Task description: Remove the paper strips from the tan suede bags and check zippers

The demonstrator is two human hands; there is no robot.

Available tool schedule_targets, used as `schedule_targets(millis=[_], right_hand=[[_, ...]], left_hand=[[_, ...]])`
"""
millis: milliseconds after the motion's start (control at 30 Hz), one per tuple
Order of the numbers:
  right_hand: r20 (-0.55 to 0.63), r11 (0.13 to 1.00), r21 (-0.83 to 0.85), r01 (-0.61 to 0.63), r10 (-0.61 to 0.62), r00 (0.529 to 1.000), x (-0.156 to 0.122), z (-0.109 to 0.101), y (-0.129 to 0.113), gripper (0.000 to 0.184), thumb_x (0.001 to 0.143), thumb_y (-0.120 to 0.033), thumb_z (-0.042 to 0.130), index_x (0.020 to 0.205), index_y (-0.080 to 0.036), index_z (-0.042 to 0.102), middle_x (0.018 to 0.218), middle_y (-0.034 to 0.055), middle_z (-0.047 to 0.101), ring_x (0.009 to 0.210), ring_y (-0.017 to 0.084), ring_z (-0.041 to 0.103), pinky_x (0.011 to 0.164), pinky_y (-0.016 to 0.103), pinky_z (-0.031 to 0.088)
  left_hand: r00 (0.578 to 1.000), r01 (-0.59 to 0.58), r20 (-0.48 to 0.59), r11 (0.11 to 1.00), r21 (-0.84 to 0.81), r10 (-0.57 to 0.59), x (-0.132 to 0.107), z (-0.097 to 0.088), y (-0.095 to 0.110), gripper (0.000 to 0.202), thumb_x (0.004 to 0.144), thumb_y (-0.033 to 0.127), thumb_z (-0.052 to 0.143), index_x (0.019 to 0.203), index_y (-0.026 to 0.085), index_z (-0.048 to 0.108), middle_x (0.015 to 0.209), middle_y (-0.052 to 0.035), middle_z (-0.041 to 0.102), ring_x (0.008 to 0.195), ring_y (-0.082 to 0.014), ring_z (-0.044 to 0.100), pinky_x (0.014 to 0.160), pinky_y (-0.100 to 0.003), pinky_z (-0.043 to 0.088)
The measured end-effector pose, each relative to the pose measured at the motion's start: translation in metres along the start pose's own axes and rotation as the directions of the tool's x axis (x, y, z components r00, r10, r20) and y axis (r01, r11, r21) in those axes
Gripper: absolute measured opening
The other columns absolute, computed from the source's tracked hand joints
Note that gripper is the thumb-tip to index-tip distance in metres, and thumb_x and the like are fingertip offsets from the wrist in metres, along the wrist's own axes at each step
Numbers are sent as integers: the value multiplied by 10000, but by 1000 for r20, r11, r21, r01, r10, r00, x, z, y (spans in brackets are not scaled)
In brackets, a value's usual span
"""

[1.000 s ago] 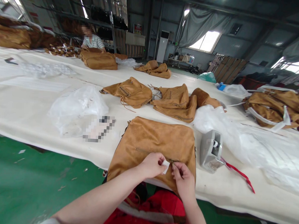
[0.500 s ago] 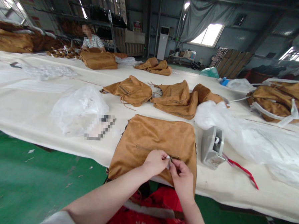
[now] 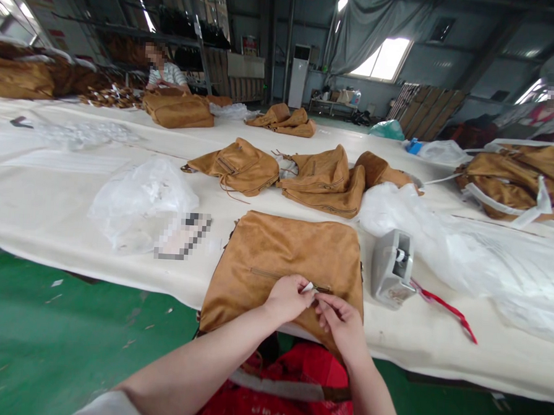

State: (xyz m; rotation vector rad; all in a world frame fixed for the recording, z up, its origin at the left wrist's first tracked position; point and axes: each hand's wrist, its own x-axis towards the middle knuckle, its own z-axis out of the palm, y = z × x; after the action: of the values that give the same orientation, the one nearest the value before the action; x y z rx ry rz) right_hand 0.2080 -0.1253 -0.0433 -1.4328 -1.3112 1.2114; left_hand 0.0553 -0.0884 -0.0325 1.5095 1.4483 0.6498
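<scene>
A tan leather-look bag (image 3: 298, 242) lies flat at the table's front edge, a zipper (image 3: 267, 273) running across its face. Over the right part of that zipper, my left hand (image 3: 291, 299) is closed in a pinch on a small white slip (image 3: 309, 287), which sticks up between thumb and finger. My right hand (image 3: 340, 319) meets it from the right, thumb and forefinger pressed together beside the left fingertips. What the right fingers pinch is too small to make out. Both hands are just above the bag's face.
A grey tape dispenser (image 3: 391, 269) with a red strip (image 3: 448, 309) stands right of the bag. Clear plastic (image 3: 142, 200) lies left. Several tan bags (image 3: 320, 179) lie behind. A person (image 3: 165, 75) is across the table; another (image 3: 537, 116) is at far right.
My right fingers have shifted slightly and straightened at the pinch. The white slip now shows higher above my left fingers. A second person has come into view at far right.
</scene>
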Motion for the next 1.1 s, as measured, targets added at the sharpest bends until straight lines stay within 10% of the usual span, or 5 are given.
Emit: schedule_targets(millis=[533, 1100], right_hand=[[-56, 985, 9, -175, 175, 983, 19, 15, -12, 168, 714, -341, 604, 639, -190, 609, 517, -16, 610, 335, 91, 491, 274, 155, 282], [-43, 953, 262, -155, 172, 984, 10, 19, -8, 471, 678, -604, 666, 819, -155, 653, 461, -65, 494, 295, 39, 288, 284, 175, 165]], left_hand=[[991, -132, -16, 989, -63, 131, -6, -2, -6, 147, 800, 179, 509, 830, 175, 653, 808, -26, 730, 726, -151, 661, 672, -226, 497], [977, -209, -40, 978, 26, 210, -13, -12, -1, 198, 808, 129, 475, 856, 190, 656, 833, -13, 723, 752, -148, 664, 697, -223, 492]])
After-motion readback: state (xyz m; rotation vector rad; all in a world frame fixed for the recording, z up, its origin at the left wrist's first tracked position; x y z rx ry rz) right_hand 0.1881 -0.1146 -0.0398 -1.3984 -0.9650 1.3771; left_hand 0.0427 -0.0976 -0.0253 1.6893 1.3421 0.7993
